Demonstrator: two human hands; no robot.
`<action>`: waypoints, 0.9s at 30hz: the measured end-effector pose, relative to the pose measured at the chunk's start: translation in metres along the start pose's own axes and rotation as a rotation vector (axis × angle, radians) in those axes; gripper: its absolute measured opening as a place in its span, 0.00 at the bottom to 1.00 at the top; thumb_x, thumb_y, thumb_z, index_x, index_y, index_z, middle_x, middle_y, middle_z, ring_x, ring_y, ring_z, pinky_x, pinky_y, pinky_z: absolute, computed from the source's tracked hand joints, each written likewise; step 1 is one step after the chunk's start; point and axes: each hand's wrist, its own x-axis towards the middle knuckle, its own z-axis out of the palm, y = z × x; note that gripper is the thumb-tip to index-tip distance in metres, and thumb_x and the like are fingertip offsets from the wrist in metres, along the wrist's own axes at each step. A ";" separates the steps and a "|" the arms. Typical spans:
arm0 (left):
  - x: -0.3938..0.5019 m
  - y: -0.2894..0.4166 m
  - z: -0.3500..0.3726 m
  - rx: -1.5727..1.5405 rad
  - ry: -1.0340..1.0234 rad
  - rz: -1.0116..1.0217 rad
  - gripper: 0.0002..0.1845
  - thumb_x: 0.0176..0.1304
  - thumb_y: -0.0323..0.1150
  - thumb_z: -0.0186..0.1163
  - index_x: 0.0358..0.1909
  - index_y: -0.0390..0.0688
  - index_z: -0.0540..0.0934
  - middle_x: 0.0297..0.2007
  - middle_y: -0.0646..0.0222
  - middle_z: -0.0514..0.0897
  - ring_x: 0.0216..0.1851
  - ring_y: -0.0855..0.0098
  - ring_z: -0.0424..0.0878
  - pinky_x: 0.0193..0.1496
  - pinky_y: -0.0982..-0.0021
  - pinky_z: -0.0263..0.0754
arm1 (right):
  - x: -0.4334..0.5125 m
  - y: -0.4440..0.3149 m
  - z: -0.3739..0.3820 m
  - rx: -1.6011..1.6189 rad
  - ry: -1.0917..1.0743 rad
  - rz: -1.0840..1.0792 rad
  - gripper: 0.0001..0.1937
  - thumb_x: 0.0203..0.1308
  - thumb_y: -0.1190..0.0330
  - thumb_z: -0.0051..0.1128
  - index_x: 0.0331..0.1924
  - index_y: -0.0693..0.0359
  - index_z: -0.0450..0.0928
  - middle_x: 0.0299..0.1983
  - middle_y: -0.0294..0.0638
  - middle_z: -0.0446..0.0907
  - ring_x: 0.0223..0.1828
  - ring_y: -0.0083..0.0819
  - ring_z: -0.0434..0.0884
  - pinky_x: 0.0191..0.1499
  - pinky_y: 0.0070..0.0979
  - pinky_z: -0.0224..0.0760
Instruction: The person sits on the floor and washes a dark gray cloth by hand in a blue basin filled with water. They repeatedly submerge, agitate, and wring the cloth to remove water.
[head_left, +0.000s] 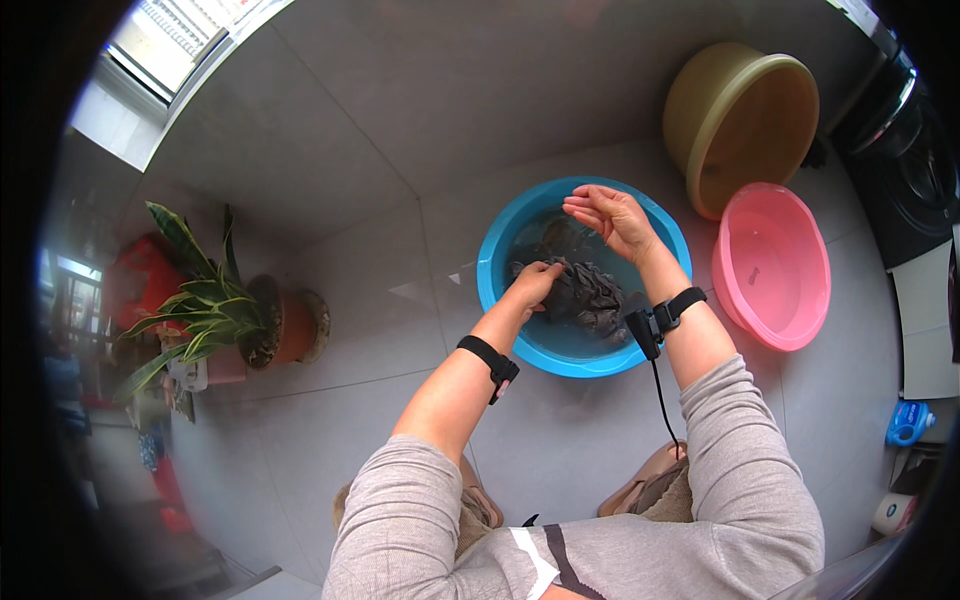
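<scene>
A blue plastic basin (493, 259) stands on the floor before me with water in it. Wet dark grey cloth (592, 300) lies bunched in the water. My left hand (536, 283) grips the cloth's left end, thumb on top. Above the far right part of the basin is my right hand (611, 217), palm partly turned up, fingers loosely extended and holding nothing. Both wrists wear black straps; a small black device (643, 330) with a cable sits at the right one.
Right of the basin are a pink basin (776, 277) and a tan tub (712, 127) tilted on its side against the wall. A black front-loading machine (915, 165) stands farther right, near a blue detergent bottle (909, 424). To the left is a potted snake plant (289, 322).
</scene>
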 end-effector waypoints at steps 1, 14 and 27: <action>0.000 0.000 0.000 0.001 0.002 0.002 0.24 0.67 0.53 0.54 0.56 0.46 0.75 0.49 0.64 0.81 0.50 0.64 0.78 0.47 0.57 0.72 | -0.001 0.000 0.002 0.073 -0.054 -0.004 0.21 0.74 0.62 0.44 0.56 0.74 0.72 0.56 0.58 0.76 0.59 0.45 0.78 0.58 0.28 0.78; -0.001 0.000 0.000 -0.003 0.012 0.004 0.24 0.67 0.53 0.55 0.54 0.46 0.75 0.48 0.64 0.81 0.49 0.65 0.78 0.45 0.58 0.72 | 0.002 0.008 0.007 0.116 -0.128 -0.004 0.19 0.68 0.77 0.50 0.61 0.74 0.69 0.58 0.58 0.75 0.61 0.44 0.77 0.60 0.29 0.76; -0.003 0.003 0.000 -0.023 0.010 0.018 0.25 0.69 0.52 0.52 0.57 0.44 0.73 0.50 0.61 0.80 0.51 0.60 0.78 0.50 0.52 0.73 | 0.003 0.014 0.005 -0.209 0.068 0.086 0.17 0.72 0.66 0.48 0.55 0.72 0.75 0.50 0.54 0.80 0.52 0.41 0.83 0.54 0.29 0.80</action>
